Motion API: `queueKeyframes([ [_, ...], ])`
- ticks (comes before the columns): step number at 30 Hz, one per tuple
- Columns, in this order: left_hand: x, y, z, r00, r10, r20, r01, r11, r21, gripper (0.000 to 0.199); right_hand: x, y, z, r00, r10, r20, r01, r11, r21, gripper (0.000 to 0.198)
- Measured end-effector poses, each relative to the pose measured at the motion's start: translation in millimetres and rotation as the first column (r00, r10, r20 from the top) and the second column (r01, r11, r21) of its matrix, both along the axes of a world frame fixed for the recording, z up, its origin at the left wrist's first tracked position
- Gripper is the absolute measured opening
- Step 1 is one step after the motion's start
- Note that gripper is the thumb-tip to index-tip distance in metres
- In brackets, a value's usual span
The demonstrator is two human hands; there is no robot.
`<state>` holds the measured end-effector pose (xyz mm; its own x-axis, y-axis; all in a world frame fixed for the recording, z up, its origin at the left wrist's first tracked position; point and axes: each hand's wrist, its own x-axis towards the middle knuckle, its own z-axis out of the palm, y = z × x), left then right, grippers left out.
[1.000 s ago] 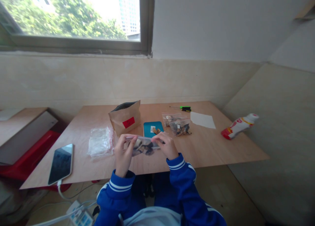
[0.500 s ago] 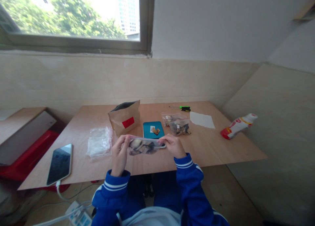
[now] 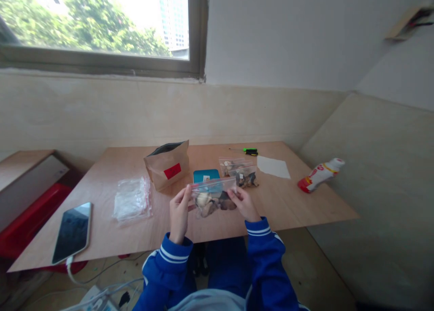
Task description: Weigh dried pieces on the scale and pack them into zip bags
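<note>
Both hands hold a clear zip bag (image 3: 210, 202) of pale and dark dried pieces, raised over the table's near part. My left hand (image 3: 179, 209) pinches its left end near the zip strip. At the right side, the fingers of my right hand (image 3: 244, 204) are closed on the bag. Just behind it lies a teal flat scale (image 3: 212, 173), partly hidden by the bag. Two more filled zip bags (image 3: 247, 176) rest right of the scale. To its left stands an open brown paper pouch (image 3: 169, 166) with a red label.
A stack of clear bags (image 3: 131, 199) and a phone (image 3: 73, 232) on a cable lie to the left. Toward the back right are a green-black screwdriver (image 3: 250, 151) and white paper (image 3: 273, 167). A red-white bottle (image 3: 320, 175) stands near the table's right edge.
The zip bag has been tilted up, so its face shows more and it now covers much of the scale. My right hand has moved from its top corner down its side. The view has shifted slightly.
</note>
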<state>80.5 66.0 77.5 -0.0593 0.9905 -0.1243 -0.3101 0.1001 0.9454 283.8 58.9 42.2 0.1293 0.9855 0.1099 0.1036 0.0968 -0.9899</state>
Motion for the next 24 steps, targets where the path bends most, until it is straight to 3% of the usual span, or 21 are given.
queueKeyframes([
  [5,4.5,2.8,2.2,0.994,-0.108,-0.031,0.108,0.994,0.004,0.050,28.8,3.4,5.2,0.998,-0.041,0.038,0.043,0.998,-0.037,0.052],
  [8,-3.5,8.2,3.6,0.984,-0.164,-0.063,0.165,0.986,0.021,0.056,66.1,13.3,-3.4,0.980,-0.195,0.046,0.196,0.980,-0.017,0.053],
  [11,-21.2,12.3,-0.2,0.981,-0.118,-0.151,0.130,0.989,0.068,0.056,113.6,27.9,-19.0,0.915,-0.395,0.086,0.397,0.918,-0.008,0.061],
  [15,-42.3,14.2,-8.9,0.977,-0.024,-0.210,0.041,0.996,0.078,0.054,156.2,43.7,-36.3,0.868,-0.441,0.227,0.457,0.889,-0.020,0.055],
  [17,-48.3,14.3,-11.9,0.976,-0.010,-0.216,0.025,0.997,0.066,0.053,160.2,46.4,-42.2,0.823,-0.493,0.282,0.514,0.858,0.002,0.047],
  [20,-54.9,13.8,-14.6,0.974,-0.024,-0.225,0.037,0.998,0.052,0.053,146.3,43.7,-51.9,0.690,-0.628,0.360,0.641,0.761,0.101,0.041],
  [22,-59.4,13.8,-16.3,0.969,-0.027,-0.247,0.041,0.998,0.050,0.052,127.5,39.2,-61.0,0.599,-0.703,0.384,0.700,0.692,0.177,0.048],
  [24,-64.3,15.3,-17.4,0.958,-0.001,-0.286,0.020,0.998,0.064,0.053,105.1,34.4,-72.1,0.526,-0.727,0.442,0.707,0.662,0.247,0.057],
])
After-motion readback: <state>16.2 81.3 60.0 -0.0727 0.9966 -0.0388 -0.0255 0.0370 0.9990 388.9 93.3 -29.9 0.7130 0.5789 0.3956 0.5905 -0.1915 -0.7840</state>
